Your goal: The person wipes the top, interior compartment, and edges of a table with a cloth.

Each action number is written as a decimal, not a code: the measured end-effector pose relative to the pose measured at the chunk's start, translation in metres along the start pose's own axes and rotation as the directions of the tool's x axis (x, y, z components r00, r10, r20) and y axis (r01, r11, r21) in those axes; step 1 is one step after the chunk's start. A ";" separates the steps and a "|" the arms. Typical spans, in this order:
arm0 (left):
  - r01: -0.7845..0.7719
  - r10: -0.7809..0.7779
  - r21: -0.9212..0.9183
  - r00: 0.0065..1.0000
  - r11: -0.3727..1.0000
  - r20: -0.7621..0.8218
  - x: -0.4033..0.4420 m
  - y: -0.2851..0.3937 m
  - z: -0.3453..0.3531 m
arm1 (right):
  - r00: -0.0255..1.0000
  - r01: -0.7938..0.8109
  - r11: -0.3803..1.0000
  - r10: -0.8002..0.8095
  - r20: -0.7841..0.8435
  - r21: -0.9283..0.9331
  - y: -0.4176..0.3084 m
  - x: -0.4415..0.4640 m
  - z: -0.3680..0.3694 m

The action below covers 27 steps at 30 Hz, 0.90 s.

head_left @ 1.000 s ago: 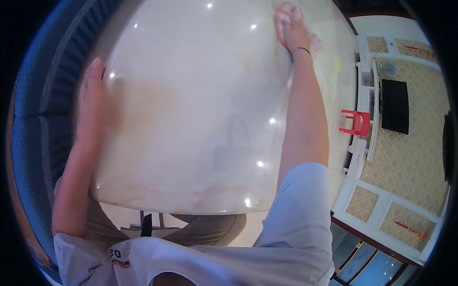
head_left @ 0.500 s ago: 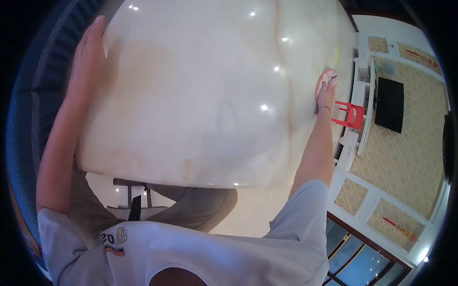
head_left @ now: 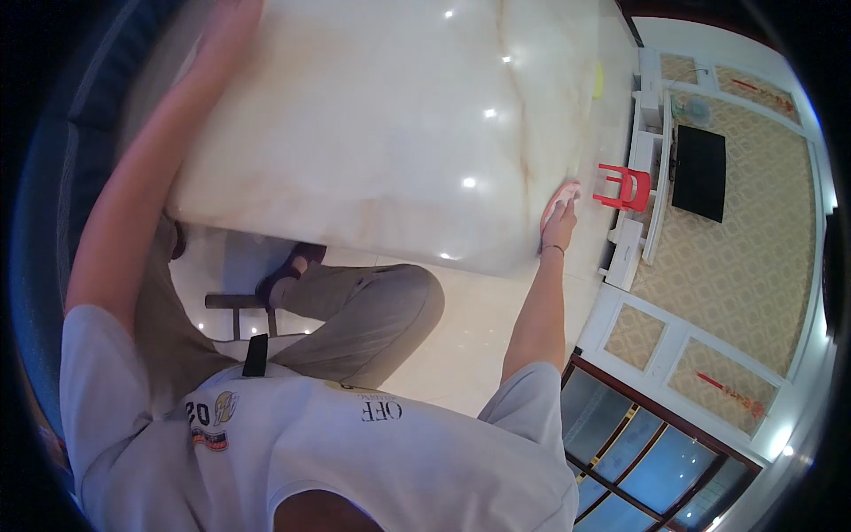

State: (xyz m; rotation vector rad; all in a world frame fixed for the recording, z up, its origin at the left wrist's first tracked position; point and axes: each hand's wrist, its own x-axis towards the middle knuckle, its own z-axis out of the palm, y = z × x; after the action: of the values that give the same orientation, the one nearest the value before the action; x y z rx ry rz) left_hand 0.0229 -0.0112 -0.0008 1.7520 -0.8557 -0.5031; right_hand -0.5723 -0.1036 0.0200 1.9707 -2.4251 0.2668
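A glossy white marble tabletop (head_left: 355, 133) with brown veins spreads in front of me. At its right edge, my right hand (head_left: 558, 222) is closed on a pink and white cloth (head_left: 562, 200), which lies against the table edge. My left hand (head_left: 235, 27) reaches over the far left side of the tabletop. It is blurred and cut off by the top of the view, so its fingers cannot be made out.
A dark blue sofa (head_left: 53, 222) runs along the left. To the right are a small red chair (head_left: 631, 189), a white cabinet (head_left: 625, 253) and a black television (head_left: 698, 173). A yellow patch (head_left: 597, 80) shows near the table's right side. Under the table edge are my legs.
The table edge appears higher in view, with more of my legs showing. My left hand has moved up and right, over the tabletop. My right hand and the cloth sit lower and further left.
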 end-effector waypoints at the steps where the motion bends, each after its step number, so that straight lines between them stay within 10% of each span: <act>1: 0.019 -0.019 0.004 1.000 1.000 -0.021 -0.007 0.009 -0.005 | 1.000 0.004 1.000 -0.004 0.000 -0.004 0.008 -0.009 0.003; 8: 0.105 -0.104 0.023 0.994 0.994 -0.040 0.025 -0.041 0.016 | 0.982 0.139 0.956 -0.167 -0.090 -0.259 -0.015 -0.072 0.005; 10: 0.227 -0.153 -0.554 0.972 0.801 0.177 0.026 -0.036 0.013 | 0.972 0.196 0.951 -0.221 -0.085 -0.238 -0.041 -0.092 0.005; 16: 0.608 -0.465 -0.609 0.790 0.509 0.400 0.023 -0.024 -0.012 | 0.872 0.451 0.866 -0.479 -0.103 -0.214 -0.118 -0.148 0.013; 27: 0.267 -0.273 -0.780 0.953 0.567 0.128 -0.003 0.046 -0.087 | 0.610 0.790 0.611 -0.791 -0.043 -0.043 -0.307 -0.232 0.020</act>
State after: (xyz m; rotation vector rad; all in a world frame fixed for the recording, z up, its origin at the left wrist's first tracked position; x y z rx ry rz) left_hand 0.0672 0.0380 0.0717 1.0237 -0.2409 -0.9208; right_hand -0.2233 0.0587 0.0142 2.7168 -1.2573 0.2581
